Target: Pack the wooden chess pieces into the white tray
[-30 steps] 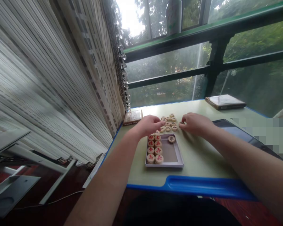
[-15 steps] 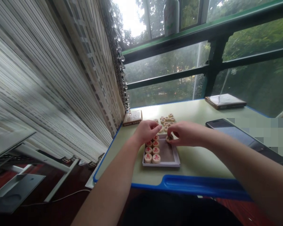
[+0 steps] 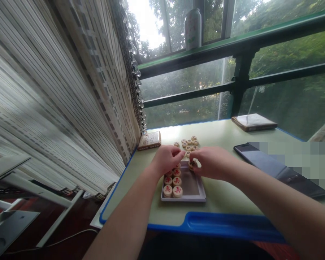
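Observation:
A shallow grey-white box (image 3: 203,187) lies on the table. Its left side holds two columns of round Chinese chess pieces with red characters, among them a soldier piece (image 3: 177,191). At the box's far right corner my right hand (image 3: 209,162) pinches a dark-marked Chinese chess piece (image 3: 192,165). My left hand (image 3: 166,159) is over the far left part of the box, thumb and fingers pressed together; what they hold, if anything, is hidden. Beyond both hands, several loose dark-marked pieces (image 3: 189,142) lie on the table, partly covered by the fingers.
A small patterned box (image 3: 150,141) rests at the table's far left, and a flat box (image 3: 254,122) at the far right. A dark phone-like slab (image 3: 281,169) lies beyond my right forearm. A can (image 3: 193,29) stands on the window ledge. Curtains (image 3: 97,72) hang at left.
The view has tilted up a little, so the table sits lower in the picture. My right hand keeps its pinch on the piece at the box's far right corner. The left hand has barely moved.

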A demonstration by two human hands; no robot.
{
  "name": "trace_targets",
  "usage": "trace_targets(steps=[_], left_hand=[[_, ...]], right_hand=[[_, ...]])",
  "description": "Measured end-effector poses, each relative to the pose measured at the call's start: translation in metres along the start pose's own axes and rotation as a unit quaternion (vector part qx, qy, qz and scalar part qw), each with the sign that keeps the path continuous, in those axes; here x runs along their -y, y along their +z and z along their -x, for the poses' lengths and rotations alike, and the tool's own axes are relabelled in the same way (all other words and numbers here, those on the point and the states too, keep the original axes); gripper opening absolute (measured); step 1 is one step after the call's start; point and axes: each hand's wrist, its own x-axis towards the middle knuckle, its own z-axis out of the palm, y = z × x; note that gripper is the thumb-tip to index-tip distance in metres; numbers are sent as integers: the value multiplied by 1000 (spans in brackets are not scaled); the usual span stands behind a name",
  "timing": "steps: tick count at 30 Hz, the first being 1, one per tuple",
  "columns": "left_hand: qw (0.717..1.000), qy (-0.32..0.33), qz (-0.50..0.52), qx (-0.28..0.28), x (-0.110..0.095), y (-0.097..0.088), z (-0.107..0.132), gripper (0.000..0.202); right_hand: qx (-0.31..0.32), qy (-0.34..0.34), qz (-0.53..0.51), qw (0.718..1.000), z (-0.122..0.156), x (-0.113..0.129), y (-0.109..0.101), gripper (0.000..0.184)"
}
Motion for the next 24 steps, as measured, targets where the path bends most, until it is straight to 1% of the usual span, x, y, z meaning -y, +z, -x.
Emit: trace_targets(steps=[6, 11, 17, 21, 24], left_hand=[[1000, 15, -9, -9, 2, 0, 1, 40], [1000, 7, -20, -13, 6, 0, 1, 41], [999, 15, -23, -20, 5, -1, 1, 41], [998, 15, -29, -51, 6, -2, -1, 43], [996, -21, -42, -82, 13, -2, -3, 41]], right_hand=[[13, 22, 9, 1000, 1, 2, -1, 27], [16, 19, -3, 1000, 3, 2, -3, 26], [11, 12, -7, 1000, 5, 5, -7, 32], [-1, 15, -11, 1000, 4, 6, -9, 34], [-18, 23, -33, 999, 0, 2, -8, 34]])
